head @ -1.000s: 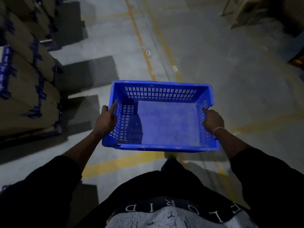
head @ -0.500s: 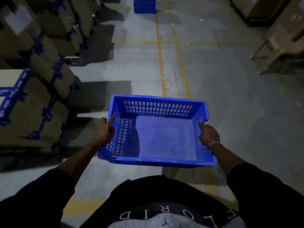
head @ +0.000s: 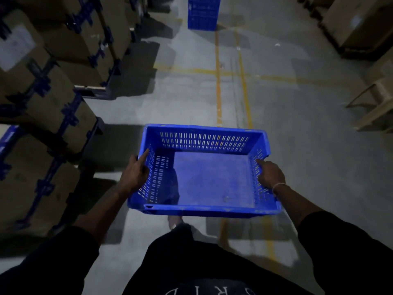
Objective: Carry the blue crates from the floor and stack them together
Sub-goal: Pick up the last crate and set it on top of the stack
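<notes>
- Lower centre of the frame: the person's dark clothing, and just beyond it the blue crate (head: 204, 173), empty, carried clear of the floor and roughly level.
- The left hand (head: 135, 174) is wrapped on the crate's left wall, forefinger laid along the top rim, the other fingers curled out of sight on the outer side.
- The right hand (head: 270, 173) grips the right wall the same way, forefinger pointing along the rim, a thin band at the wrist.
- Done well, this carry wants the crate kept flat and square between both hands, so it drops straight onto its mate.
- Left edge to watch: strapped cardboard boxes (head: 42, 107) run up the left side of the frame, their corners jutting close to the left elbow.
- Centre: bare grey floor (head: 191, 99) with yellow lines (head: 218, 81), a wide open lane.
- Right side: a pale frame (head: 374, 107) and more cartons, well apart from the crate.
- Top centre, far off: another blue crate stack (head: 203, 12) stands on the floor, likely the drop point, with the lane looking clear to it.
</notes>
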`<state>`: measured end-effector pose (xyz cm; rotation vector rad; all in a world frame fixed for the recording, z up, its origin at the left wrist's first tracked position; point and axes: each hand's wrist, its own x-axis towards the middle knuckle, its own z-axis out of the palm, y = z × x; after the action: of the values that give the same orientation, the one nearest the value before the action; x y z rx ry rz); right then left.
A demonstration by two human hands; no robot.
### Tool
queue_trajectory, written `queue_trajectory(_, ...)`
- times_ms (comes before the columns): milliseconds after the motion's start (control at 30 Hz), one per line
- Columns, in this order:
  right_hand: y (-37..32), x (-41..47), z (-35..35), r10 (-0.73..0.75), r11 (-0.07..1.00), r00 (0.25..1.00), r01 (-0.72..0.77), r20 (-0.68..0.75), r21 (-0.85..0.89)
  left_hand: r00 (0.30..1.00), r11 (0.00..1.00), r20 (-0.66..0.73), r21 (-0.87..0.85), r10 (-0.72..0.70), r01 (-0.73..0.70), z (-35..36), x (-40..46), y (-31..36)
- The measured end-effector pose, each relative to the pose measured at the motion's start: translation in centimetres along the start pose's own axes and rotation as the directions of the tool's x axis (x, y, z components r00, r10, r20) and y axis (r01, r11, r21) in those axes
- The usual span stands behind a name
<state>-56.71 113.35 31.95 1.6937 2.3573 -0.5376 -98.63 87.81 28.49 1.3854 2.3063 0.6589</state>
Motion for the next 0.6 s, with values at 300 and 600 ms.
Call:
queue_trajectory(300, -7.7, 17.8, -7.3, 0.024, 0.999, 0.999, -0.023, -0.039, 0.022, 0.997, 0.999, 0.073, -0.011, 0.037, -0.036, -7.0, 21.2, -0.3)
queue_trajectory(600, -9.5, 37.9, -13.9, 0.044, 0.998, 0.996, -0.040, -0.076, 0.057, 0.998, 1.000, 0.056, 0.006, -0.015, 0.014, -6.9, 42.7, 1.3)
